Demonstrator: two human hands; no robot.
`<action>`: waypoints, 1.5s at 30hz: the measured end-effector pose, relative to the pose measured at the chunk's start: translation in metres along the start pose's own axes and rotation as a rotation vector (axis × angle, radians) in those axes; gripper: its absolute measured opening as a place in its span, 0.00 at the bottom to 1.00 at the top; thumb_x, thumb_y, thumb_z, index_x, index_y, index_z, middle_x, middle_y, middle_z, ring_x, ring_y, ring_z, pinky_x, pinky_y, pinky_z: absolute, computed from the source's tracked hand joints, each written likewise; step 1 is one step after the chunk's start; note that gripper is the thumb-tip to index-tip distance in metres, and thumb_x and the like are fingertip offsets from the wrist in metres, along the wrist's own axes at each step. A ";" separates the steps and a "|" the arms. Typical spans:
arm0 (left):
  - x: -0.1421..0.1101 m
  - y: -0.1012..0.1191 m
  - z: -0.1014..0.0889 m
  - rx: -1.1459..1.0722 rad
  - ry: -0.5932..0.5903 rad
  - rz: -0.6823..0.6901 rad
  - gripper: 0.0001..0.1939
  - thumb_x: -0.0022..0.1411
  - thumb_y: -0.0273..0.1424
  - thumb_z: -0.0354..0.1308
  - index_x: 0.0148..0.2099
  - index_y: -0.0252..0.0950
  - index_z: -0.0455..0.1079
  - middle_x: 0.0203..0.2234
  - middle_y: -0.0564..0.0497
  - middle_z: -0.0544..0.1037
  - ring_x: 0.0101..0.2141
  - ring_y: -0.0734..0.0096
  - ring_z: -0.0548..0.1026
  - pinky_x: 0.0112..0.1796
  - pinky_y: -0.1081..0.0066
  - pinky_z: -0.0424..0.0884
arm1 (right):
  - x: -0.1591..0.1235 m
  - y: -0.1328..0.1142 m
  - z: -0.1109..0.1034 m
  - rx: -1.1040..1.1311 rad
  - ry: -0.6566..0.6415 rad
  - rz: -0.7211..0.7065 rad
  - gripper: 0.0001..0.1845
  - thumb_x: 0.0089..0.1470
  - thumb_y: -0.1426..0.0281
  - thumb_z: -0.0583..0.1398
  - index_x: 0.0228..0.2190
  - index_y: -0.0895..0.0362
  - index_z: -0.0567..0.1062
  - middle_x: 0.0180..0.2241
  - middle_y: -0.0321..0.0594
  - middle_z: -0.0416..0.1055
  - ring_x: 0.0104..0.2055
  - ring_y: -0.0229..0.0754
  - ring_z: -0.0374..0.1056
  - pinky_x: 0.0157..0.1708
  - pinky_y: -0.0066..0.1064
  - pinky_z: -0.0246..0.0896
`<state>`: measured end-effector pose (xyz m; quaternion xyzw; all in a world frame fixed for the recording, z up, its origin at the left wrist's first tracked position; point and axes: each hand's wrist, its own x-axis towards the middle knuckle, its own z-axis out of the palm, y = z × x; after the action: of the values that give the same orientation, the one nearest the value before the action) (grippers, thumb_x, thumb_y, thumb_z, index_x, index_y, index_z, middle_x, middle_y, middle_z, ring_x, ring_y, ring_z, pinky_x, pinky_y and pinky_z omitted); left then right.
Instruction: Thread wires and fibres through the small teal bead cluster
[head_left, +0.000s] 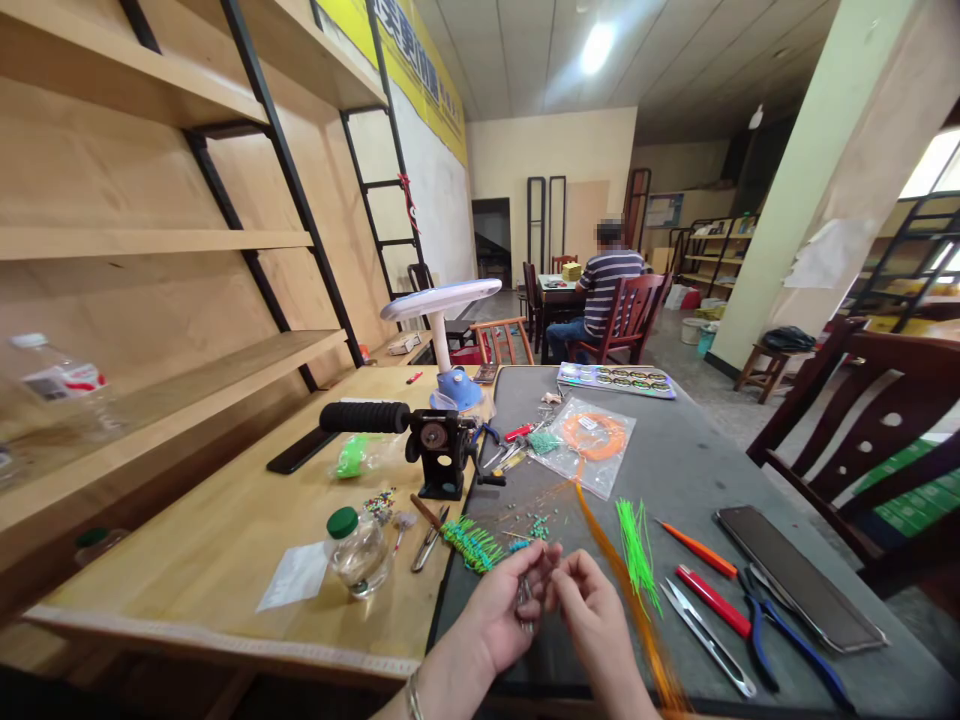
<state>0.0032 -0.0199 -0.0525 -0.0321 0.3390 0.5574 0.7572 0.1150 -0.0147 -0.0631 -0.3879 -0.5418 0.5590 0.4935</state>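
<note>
My left hand (pixel 504 608) is over the dark mat near the table's front edge, palm turned up and fingers curled. Small silvery bits show among its fingers, too small to name. My right hand (pixel 590 602) meets it from the right, thumb and finger pinched together at the left fingertips. Whatever is in that pinch is too fine to make out. Just beyond the left hand lie a row of green bristly pieces with blue beads (pixel 471 545) and loose teal beads (pixel 538 526). A bundle of orange strands (pixel 611 560) runs beside the right hand, with bright green strands (pixel 637 550) next to it.
Right of my hands lie thread snips (pixel 709 640), a red-handled tool (pixel 712 600), blue-handled pliers (pixel 761 630) and a phone (pixel 799 575). A black hand-cranked device (pixel 439 450), a green-capped jar (pixel 358 560) and a lamp (pixel 442 330) stand left. A seated person (pixel 607 285) is far behind.
</note>
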 end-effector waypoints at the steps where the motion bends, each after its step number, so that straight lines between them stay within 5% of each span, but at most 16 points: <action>1: 0.001 0.000 0.000 -0.008 0.002 0.002 0.07 0.60 0.25 0.57 0.31 0.26 0.72 0.27 0.44 0.81 0.14 0.82 0.71 0.08 0.85 0.49 | 0.000 0.001 0.000 -0.009 0.003 -0.009 0.15 0.46 0.60 0.60 0.18 0.54 0.62 0.17 0.31 0.63 0.21 0.37 0.62 0.23 0.27 0.57; 13: 0.004 -0.001 0.000 -0.039 -0.024 -0.022 0.09 0.62 0.26 0.55 0.32 0.25 0.72 0.22 0.47 0.79 0.09 0.86 0.65 0.07 0.85 0.48 | 0.002 0.006 0.005 -0.036 -0.028 -0.008 0.13 0.50 0.62 0.58 0.21 0.53 0.61 0.16 0.32 0.68 0.20 0.41 0.68 0.24 0.30 0.61; 45: 0.001 -0.002 0.003 -0.007 -0.003 0.028 0.09 0.61 0.26 0.55 0.32 0.25 0.72 0.19 0.48 0.77 0.09 0.86 0.64 0.08 0.85 0.47 | 0.003 0.006 0.008 -0.024 0.001 -0.004 0.15 0.48 0.59 0.59 0.20 0.53 0.62 0.16 0.31 0.66 0.18 0.39 0.65 0.21 0.28 0.59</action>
<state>0.0065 -0.0188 -0.0513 -0.0293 0.3363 0.5692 0.7497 0.1058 -0.0127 -0.0673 -0.3930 -0.5490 0.5514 0.4900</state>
